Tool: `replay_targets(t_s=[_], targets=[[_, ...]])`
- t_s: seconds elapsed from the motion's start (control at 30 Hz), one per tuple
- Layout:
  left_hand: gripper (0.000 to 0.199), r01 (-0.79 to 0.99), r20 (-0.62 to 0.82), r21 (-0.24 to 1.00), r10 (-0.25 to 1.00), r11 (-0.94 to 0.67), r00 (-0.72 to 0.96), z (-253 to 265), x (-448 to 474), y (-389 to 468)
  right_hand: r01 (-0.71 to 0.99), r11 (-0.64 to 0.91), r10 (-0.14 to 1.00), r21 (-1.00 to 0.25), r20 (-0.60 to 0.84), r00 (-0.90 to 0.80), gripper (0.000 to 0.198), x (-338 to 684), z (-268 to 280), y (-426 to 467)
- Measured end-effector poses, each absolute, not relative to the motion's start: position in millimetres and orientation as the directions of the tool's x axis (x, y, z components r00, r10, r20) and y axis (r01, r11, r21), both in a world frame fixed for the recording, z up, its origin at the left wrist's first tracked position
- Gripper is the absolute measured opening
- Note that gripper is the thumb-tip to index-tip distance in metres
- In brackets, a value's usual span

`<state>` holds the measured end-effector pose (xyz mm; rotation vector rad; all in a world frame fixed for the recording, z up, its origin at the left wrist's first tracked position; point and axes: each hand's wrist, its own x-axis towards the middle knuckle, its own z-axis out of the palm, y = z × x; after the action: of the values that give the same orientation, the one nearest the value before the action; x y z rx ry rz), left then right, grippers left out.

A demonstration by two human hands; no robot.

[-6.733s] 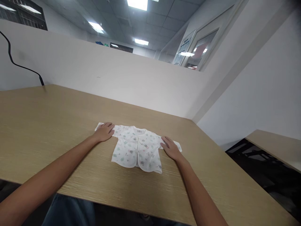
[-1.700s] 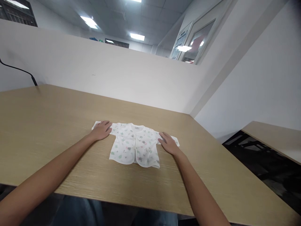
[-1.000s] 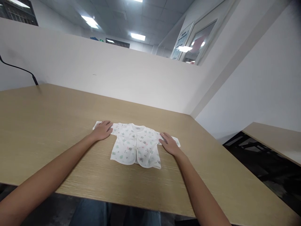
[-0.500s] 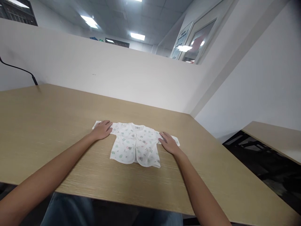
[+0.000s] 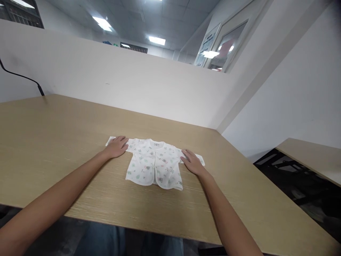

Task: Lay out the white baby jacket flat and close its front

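Observation:
A small white baby shirt with a pattern of little green, grey and pink figures lies spread on the table, neckline away from me and hem towards me. Its front edges meet at the middle and curve apart at the hem. My left hand lies flat across the sleeve on the left, fingers stretched out; the cuff shows beyond it. Over the sleeve on the right rests my right hand, open and palm down, with the cuff sticking out past it. Both hands cover the middle of the sleeves.
The wooden table runs back to a low white partition. A black cable hangs at the far left. To the right, past the table edge, stands another wooden tabletop with dark framework below.
Both hands stay on the sleeves and the shirt lies as before. My legs under the table have shifted, and the view has moved very slightly.

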<state>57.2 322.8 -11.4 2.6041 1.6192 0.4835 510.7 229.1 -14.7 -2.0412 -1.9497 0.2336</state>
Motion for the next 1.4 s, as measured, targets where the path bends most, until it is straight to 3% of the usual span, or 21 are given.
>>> replay_targets(t_s=[0.83,1.07,1.23,1.4], targets=[[0.054,0.865,0.249,0.185,0.874,-0.466,0.417,-8.5,57.7,320.1,0.944,-0.012,0.993,-0.331,0.106,0.049,0.061,510.7,-15.1,228.4],[0.047,0.86,0.344,0.095,0.828,-0.501,0.443,1.2,65.6,308.5,0.948,-0.01,0.994,-0.317,0.097,0.043,0.062,510.7,-15.5,228.8],[0.053,0.837,0.318,0.14,0.824,-0.529,0.469,-1.2,73.5,304.3,0.969,-0.04,0.988,-0.245,0.135,0.074,0.057,506.1,-15.8,228.6],[0.056,0.817,0.319,0.154,0.81,-0.556,0.491,-4.9,74.7,304.3,0.969,0.053,0.987,-0.241,0.162,-0.014,0.057,495.7,-15.7,229.0]])
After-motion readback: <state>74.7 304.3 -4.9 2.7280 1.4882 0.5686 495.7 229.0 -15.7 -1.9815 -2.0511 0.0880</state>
